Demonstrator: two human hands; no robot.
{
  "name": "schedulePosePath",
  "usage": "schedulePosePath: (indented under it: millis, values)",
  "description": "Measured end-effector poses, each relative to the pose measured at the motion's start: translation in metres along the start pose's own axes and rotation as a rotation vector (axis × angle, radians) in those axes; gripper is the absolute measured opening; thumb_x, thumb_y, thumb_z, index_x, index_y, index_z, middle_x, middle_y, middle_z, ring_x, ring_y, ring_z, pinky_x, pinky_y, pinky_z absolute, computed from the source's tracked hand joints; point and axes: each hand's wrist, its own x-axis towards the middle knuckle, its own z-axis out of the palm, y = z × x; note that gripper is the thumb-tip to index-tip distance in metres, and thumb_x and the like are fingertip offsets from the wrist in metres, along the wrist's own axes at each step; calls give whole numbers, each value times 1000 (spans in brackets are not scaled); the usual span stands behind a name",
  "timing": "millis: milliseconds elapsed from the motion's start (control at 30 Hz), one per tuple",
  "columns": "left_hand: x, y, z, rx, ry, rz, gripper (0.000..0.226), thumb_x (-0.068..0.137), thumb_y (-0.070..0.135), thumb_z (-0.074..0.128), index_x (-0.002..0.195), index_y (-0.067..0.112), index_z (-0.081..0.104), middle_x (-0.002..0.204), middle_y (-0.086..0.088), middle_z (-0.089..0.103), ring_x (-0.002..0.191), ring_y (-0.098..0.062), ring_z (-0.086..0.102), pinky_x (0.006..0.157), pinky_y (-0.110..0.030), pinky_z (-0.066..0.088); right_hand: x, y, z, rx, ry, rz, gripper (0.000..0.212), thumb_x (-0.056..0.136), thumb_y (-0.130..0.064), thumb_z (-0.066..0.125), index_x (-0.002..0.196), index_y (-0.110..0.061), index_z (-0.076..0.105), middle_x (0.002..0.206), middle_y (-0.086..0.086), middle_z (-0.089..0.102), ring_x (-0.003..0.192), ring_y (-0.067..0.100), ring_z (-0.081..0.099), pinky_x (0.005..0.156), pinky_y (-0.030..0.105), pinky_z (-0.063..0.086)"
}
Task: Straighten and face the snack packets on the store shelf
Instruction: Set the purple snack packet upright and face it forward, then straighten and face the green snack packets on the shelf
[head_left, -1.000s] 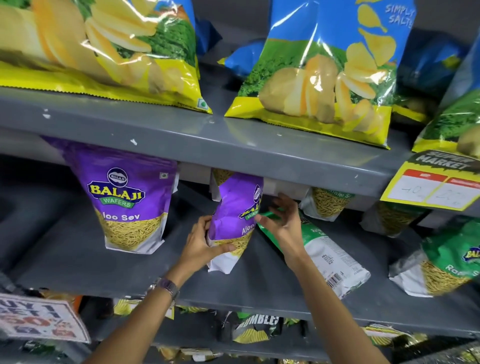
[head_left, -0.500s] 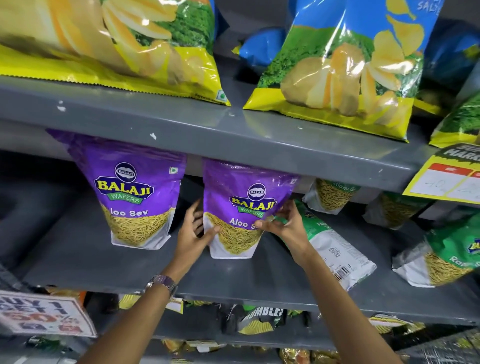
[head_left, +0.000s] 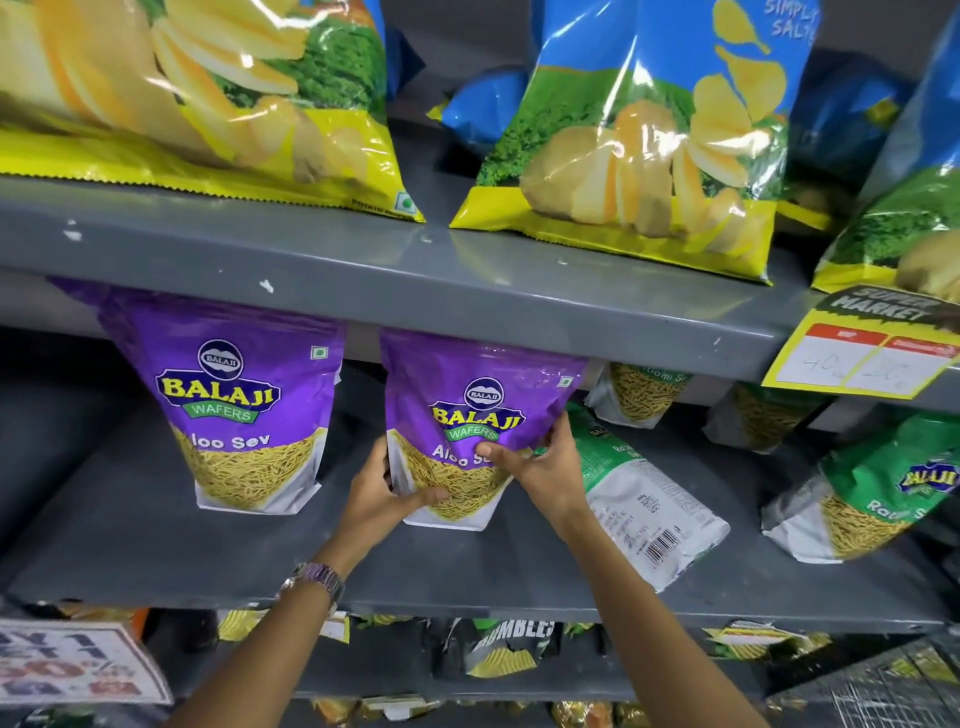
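Observation:
A purple Aloo Sev packet stands upright on the grey middle shelf, its front facing me. My left hand grips its lower left corner, thumb across the front. My right hand holds its right side, thumb on the label. A second purple Aloo Sev packet stands upright to its left, apart from it. Just right of my hands a green and white packet lies flat, back side up with the barcode showing.
Large yellow and blue chip bags sit on the upper shelf. More green sev packets stand or lean at the right. A yellow price tag hangs from the upper shelf edge. Dark packets fill the shelf below.
The purple packet has been turned from side-on to front-facing and stood upright. Both hands moved lower onto its sides.

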Motion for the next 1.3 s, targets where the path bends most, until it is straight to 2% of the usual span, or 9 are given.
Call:
schedulePosePath:
  millis: [233, 333, 467, 633, 733, 867, 1067, 1200, 1300]
  values:
    - [-10, -2, 0, -2, -12, 6, 92, 48, 53, 86, 127, 50, 39, 130, 23, 57, 122, 1, 52, 105, -37, 43, -3, 3, -1, 55, -45, 20, 78, 56, -12, 89, 120, -19, 44, 111, -3, 66, 97, 5, 67, 77, 21, 56]
    - [-39, -10, 17, -34, 300, 37, 103, 50, 61, 80, 137, 32, 34, 140, 14, 42, 128, -1, 42, 108, -30, 36, -4, 6, -20, 33, -125, -6, 74, 61, -5, 85, 120, -9, 42, 109, -4, 61, 90, -8, 62, 75, 10, 49]
    - [-92, -11, 85, -40, 522, 136, 47, 68, 46, 68, 111, 47, 48, 115, 11, 53, 103, -3, 55, 90, -16, 45, 4, 22, -75, 3, -23, 15, 59, 69, -14, 81, 117, -15, 46, 109, -1, 59, 99, 7, 58, 84, 18, 47]
    - [-58, 7, 190, -155, 288, -123, 38, 76, 19, 75, 105, 17, 51, 114, -13, 59, 97, -17, 56, 76, -16, 48, 41, 48, -164, -348, 172, 107, 39, 80, -21, 71, 114, -6, 56, 107, 11, 64, 98, 23, 59, 66, 19, 42]
    - [-20, 24, 231, -389, 326, -370, 43, 68, 19, 81, 97, 5, 53, 88, -8, 57, 86, -20, 52, 66, -20, 44, 70, 76, -203, -611, -81, 317, 42, 75, -47, 69, 102, -14, 66, 110, 14, 68, 105, 31, 62, 78, 31, 45]
    - [-4, 33, 247, -516, 245, -591, 14, 79, 13, 71, 87, 9, 60, 67, -1, 64, 63, -12, 60, 54, -24, 48, 77, 111, -222, -386, -337, 517, 46, 68, -56, 72, 97, -20, 70, 113, 4, 70, 100, 21, 66, 95, 40, 51]
    - [-15, 27, 247, -347, 263, -404, 42, 71, 16, 79, 106, 5, 58, 96, -7, 72, 73, -7, 68, 49, -23, 53, 57, 99, -231, -65, -277, 458, 37, 70, -24, 80, 99, -9, 65, 98, 11, 73, 82, 22, 71, 66, 30, 56]
    - [-17, 41, 256, -193, 266, -224, 53, 66, 16, 83, 105, 12, 47, 109, -16, 65, 88, -23, 64, 77, -43, 54, 45, 97, -256, 67, -255, 336, 60, 66, -14, 83, 117, -10, 52, 109, 7, 69, 97, 21, 68, 77, 31, 54]
    - [-3, 60, 264, -105, 231, -39, 55, 59, 22, 86, 98, 21, 47, 109, -23, 61, 93, -33, 62, 80, -39, 52, 47, 89, -272, 82, -241, 232, 70, 63, -1, 82, 121, -10, 45, 109, 3, 67, 98, 15, 66, 79, 28, 55]
